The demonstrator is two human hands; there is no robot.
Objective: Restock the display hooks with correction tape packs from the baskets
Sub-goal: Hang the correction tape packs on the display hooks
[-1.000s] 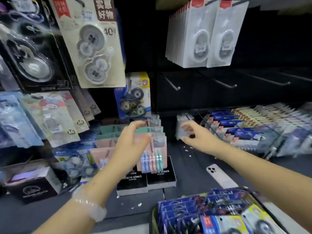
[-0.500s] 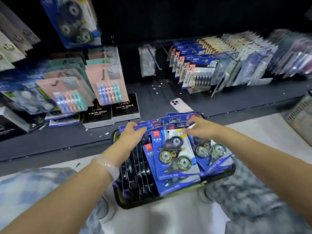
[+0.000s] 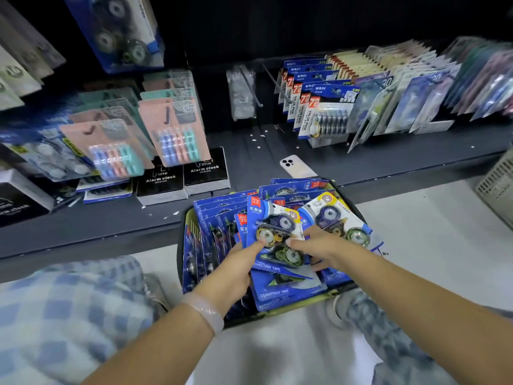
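The dark shelf (image 3: 388, 165) ran across the far side of my view, hung with carded stock left and right; between those two banks, at the far middle, bare display hooks (image 3: 251, 87) jutted toward me beside one clear pack. A phone (image 3: 295, 166) lay on the shelf just beyond the basket.

Nearer, on the pale floor between my knees, sat the basket (image 3: 181, 245), crammed with blue correction tape packs; most stood on edge in rows at its left, while a few lay flat and fanned on the right.

The top pack (image 3: 277, 237) lay on that flat heap, its long axis running near to far with a slight lean, the header end pointing away from me toward the hooks. My left hand (image 3: 236, 268) held its near left edge, thumb laid across the blister and fingers tucked under (I could not see how far under); my right hand (image 3: 322, 250) met it from the right, thumb and fingertips pinching the blister's right side, the remaining fingers loosely spread over the packs beneath.

I judged the two hands about equally near to the pack; the empty hooks lay straight ahead and upward, so the lift would carry it far and up, header end leading.
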